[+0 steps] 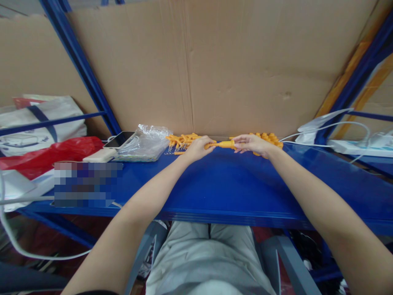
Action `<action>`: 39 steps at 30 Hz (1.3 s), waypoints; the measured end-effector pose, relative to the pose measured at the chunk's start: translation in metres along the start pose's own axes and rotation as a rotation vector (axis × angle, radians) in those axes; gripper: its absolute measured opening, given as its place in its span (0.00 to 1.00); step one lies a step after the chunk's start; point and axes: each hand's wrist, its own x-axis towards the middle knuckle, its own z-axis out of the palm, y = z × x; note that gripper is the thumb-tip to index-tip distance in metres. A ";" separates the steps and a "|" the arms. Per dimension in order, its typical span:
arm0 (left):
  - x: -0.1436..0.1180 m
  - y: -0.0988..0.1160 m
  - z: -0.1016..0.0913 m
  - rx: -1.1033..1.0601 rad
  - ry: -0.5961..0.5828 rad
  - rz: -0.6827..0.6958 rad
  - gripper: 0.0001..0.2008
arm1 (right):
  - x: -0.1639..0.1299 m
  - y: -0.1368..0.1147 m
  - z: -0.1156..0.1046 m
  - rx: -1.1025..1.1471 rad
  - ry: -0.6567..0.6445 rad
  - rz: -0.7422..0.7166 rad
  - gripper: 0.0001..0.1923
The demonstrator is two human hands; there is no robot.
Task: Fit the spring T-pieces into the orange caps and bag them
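Orange plastic piece is sitting at the far edge of the blue tabletop, getting held from both ends: left hand is closing around its left end, right hand is pinching the right. Loose orange parts are piling up far left, more orange parts behind the right hand, crinkly plastic bag further left.
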 end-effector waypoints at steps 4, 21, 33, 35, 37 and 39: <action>0.000 -0.001 0.001 0.007 0.017 0.002 0.07 | 0.004 0.002 0.001 0.007 0.015 -0.018 0.12; -0.002 -0.003 0.000 0.037 -0.012 -0.015 0.11 | 0.007 0.004 0.008 0.018 0.011 -0.018 0.12; -0.003 -0.005 0.001 0.037 0.002 0.024 0.08 | 0.007 0.006 0.008 0.022 0.013 -0.023 0.14; -0.003 -0.005 0.001 0.041 0.009 0.019 0.07 | 0.007 0.006 0.009 0.016 0.018 -0.014 0.13; -0.003 -0.005 0.001 0.047 0.007 0.004 0.07 | 0.008 0.006 0.010 0.012 0.022 -0.006 0.13; -0.002 -0.004 0.001 0.048 0.005 -0.007 0.06 | 0.008 0.006 0.010 0.015 0.020 -0.005 0.12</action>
